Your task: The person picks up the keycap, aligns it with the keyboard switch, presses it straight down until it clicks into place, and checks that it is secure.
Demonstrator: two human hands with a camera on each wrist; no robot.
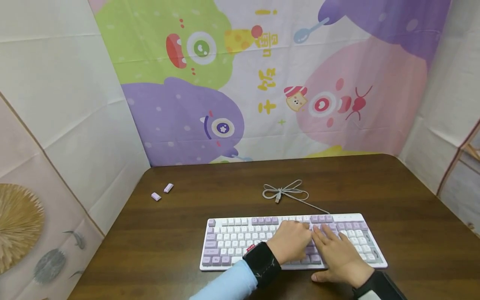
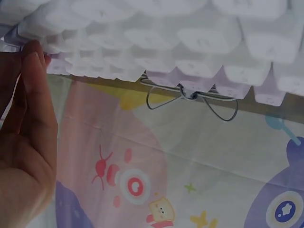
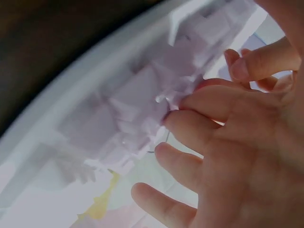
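A white and lavender keyboard (image 1: pixel 240 239) lies on the brown table. Over its right part, my left hand (image 1: pixel 290 239) is bent at the keys, thumb and fingertips close together; I cannot tell whether a key is between them. My right hand (image 1: pixel 339 256) lies beside it, its fingers spread over the keys near the number pad and its thumb out past the front edge. In the right wrist view, lavender keys (image 3: pixel 135 95) stand right at the fingertips of my right hand (image 3: pixel 237 152). White keys (image 2: pixel 209 38) fill the top of the left wrist view.
A bundled grey USB cable (image 1: pixel 286 191) lies behind the keyboard. Two small lavender blocks, one a little behind the other (image 1: pixel 168 188), sit at the far left of the table (image 1: pixel 180 237). A cartoon cloth (image 1: pixel 270 133) hangs behind the table, with pale cloths on both sides.
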